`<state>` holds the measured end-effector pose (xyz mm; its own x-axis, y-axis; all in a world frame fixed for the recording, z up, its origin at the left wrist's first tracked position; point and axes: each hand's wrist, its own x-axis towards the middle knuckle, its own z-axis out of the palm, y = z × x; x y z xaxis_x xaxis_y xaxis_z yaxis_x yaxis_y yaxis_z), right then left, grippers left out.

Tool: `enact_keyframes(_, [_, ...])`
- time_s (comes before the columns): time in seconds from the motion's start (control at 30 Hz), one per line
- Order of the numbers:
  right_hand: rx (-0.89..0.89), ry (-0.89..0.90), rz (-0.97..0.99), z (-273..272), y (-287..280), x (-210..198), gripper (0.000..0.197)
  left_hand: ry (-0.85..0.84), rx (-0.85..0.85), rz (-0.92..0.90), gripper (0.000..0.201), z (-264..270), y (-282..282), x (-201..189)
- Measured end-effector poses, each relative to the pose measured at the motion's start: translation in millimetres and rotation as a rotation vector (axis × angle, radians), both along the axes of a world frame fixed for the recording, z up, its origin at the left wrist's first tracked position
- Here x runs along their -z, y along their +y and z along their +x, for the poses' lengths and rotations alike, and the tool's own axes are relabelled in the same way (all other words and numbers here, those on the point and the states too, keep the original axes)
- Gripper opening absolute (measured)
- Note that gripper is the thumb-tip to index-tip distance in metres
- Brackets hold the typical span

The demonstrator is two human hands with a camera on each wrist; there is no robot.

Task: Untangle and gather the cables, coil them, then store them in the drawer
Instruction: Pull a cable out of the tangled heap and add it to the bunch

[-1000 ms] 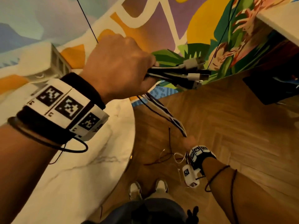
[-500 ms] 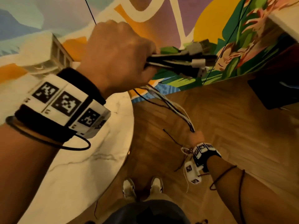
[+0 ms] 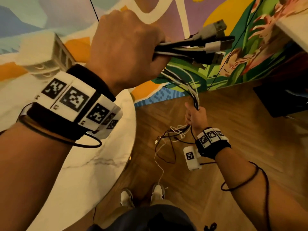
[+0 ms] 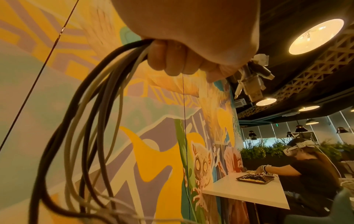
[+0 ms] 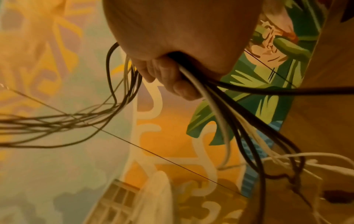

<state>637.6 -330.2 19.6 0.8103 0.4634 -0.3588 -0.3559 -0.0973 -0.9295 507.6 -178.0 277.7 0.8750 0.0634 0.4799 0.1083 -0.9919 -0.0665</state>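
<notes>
My left hand (image 3: pixel 155 52) is raised high at the upper left and grips a bundle of black and white cables (image 3: pixel 188 80). Their USB plug ends (image 3: pixel 215 45) stick out to the right of the fist. In the left wrist view my fingers (image 4: pixel 184 63) curl round the cables (image 4: pixel 91 121), which hang in loose loops. Lower down, my right hand (image 3: pixel 195 115) grips the same bundle over the floor. The loose tails (image 3: pixel 168 140) dangle tangled below it. In the right wrist view the cables (image 5: pixel 220 113) run through my closed right hand (image 5: pixel 168 75).
A round white marble table (image 3: pixel 93 164) stands at my left, with a white compartment box (image 3: pixel 50 52) on its far side. A painted mural wall (image 3: pixel 191 14) lies ahead above the wooden floor (image 3: pixel 233 130). A dark object (image 3: pixel 283 100) sits at right. Another person (image 4: pixel 314 169) sits at a white counter.
My right hand has slid up the bundle toward the left hand, so the cables between them now bow slack. The left hand rose slightly and longer tails hang below the right hand.
</notes>
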Motion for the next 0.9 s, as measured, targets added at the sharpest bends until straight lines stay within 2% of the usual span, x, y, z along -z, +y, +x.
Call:
enact_keyframes(0.1, [-0.021,-0.038,-0.225,-7.5,-12.2,20.8,0.044,-0.031,0.042,-0.059,0.039,-1.9,0.2,4.6])
enact_keyframes(0.23, [-0.194,-0.164,-0.666,-10.9,-33.0,59.3,0.038,-0.079,0.073,-0.260,0.031,-1.3,-5.8,15.8])
enact_keyframes(0.27, [-0.273,-0.168,-0.775,-11.0,-38.2,68.9,0.035,-0.085,0.061,-0.359,0.031,-0.4,-10.2,20.0])
enact_keyframes(0.33, [-0.467,-0.155,-0.943,-12.7,-46.9,78.3,0.025,-0.109,0.032,-0.668,0.041,3.6,-21.8,33.3])
enact_keyframes(0.4, [-0.614,-0.154,-0.989,-15.4,-51.2,80.2,0.024,-0.122,0.044,-1.015,0.051,9.5,-35.6,54.6])
enact_keyframes(0.47, [-0.671,-0.221,-0.957,-18.9,-47.7,70.0,0.029,-0.072,0.053,-1.236,0.049,14.9,-49.2,79.1])
enact_keyframes(0.53, [-0.644,-0.334,-0.815,-23.1,-40.0,48.0,0.038,0.040,0.029,-1.362,0.045,18.0,-58.3,103.1])
enact_keyframes(0.6, [-0.515,-0.303,-0.492,-33.1,-34.6,14.4,0.056,0.168,-0.009,-1.423,0.040,17.2,-60.4,125.8])
enact_keyframes(0.67, [-0.370,-0.140,-0.042,-42.5,-34.0,-23.6,0.050,0.262,0.001,-1.455,0.029,13.7,-59.0,143.7])
enact_keyframes(0.73, [-0.328,0.044,0.313,-49.1,-34.0,-56.0,0.047,0.343,0.029,-1.457,0.013,6.5,-55.9,155.7])
enact_keyframes(0.8, [-0.392,0.047,0.375,-57.9,-28.8,-80.7,0.046,0.440,0.080,-1.450,0.026,-3.2,-54.9,164.7])
enact_keyframes(0.9, [-0.478,-0.129,0.118,-70.4,-12.5,-88.4,0.035,0.489,0.192,-1.494,0.045,-16.3,-61.3,173.2])
